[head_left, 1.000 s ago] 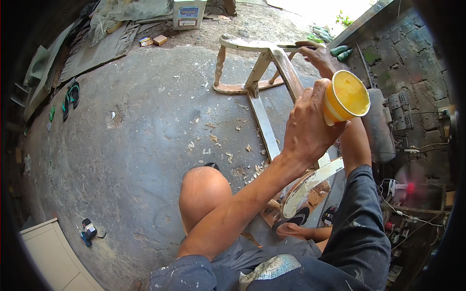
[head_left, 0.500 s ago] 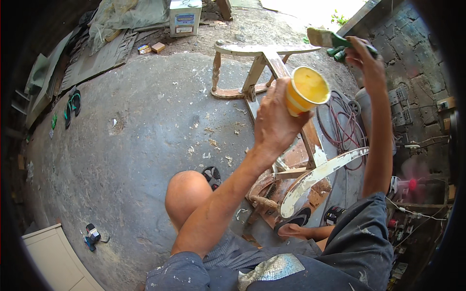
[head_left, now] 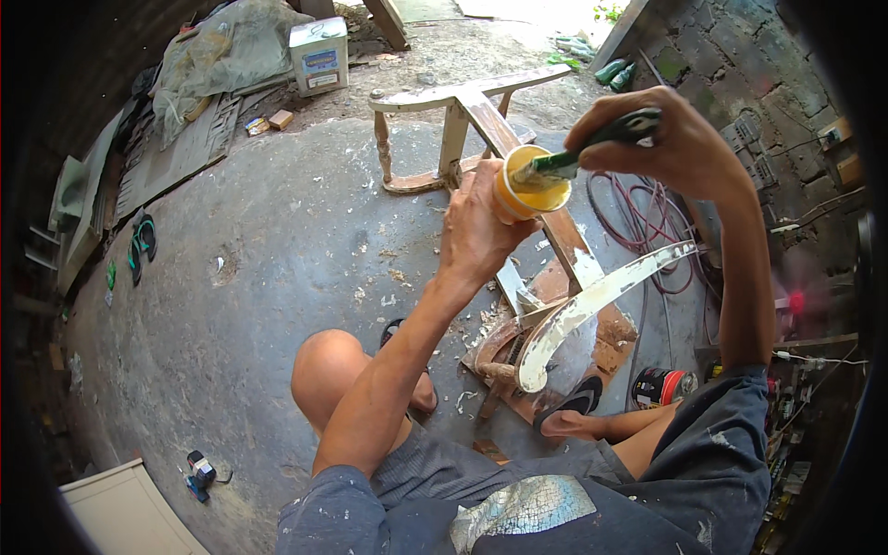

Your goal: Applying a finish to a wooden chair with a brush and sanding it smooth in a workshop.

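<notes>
My left hand (head_left: pixel 479 222) is wrapped round a cup (head_left: pixel 509 203) with yellow liquid inside, held tilted above the chair frame. From the right, my right hand (head_left: pixel 661 139) grips the green handle of a paintbrush (head_left: pixel 560 165). Its bristles dip into the cup and are partly hidden by the rim. Below both hands a wooden chair frame (head_left: pixel 578 254) lies on its side, with patches of white paint and bare brown wood. One curved white armrest (head_left: pixel 583 319) is close to my feet; another rail (head_left: pixel 435 97) is at the far end.
Coiled reddish hoses (head_left: pixel 638 217) lie right of the chair, beside a block wall (head_left: pixel 731 83). A white square tin (head_left: pixel 319 57) stands at the back. Flip-flops (head_left: pixel 141 245) and a cordless power tool (head_left: pixel 200 475) are on the floor at left. A jar (head_left: pixel 661 387) is near my right foot.
My right hand has come down and left, bringing the brush from the air into the cup. My left hand and the cup have shifted slightly left, and the view has turned a little.
</notes>
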`<state>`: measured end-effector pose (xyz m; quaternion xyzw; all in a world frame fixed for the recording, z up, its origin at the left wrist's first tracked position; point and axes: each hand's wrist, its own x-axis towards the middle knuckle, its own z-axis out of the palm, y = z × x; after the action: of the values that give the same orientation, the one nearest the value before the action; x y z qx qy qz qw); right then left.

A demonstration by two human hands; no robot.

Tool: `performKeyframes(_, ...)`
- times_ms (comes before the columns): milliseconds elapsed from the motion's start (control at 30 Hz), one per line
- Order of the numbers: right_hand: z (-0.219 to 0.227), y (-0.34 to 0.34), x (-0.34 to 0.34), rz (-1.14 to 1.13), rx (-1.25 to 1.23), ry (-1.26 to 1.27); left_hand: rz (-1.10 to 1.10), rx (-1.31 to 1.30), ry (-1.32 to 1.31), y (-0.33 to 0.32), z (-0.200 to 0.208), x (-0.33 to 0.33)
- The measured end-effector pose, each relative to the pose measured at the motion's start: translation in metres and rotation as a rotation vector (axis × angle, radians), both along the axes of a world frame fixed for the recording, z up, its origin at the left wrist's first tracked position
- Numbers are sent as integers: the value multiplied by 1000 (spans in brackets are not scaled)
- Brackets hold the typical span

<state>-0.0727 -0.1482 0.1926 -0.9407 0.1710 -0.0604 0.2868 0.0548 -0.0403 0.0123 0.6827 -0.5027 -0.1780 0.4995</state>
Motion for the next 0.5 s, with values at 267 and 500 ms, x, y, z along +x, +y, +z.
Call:
performKeyframes(267, -28, -2, 3, 23, 61, 96, -15, 0, 37, 2, 3, -11)
performKeyframes(500, -31, -17, -44, -493, 381, -314, 4, -3, 39, 1, 6, -14)
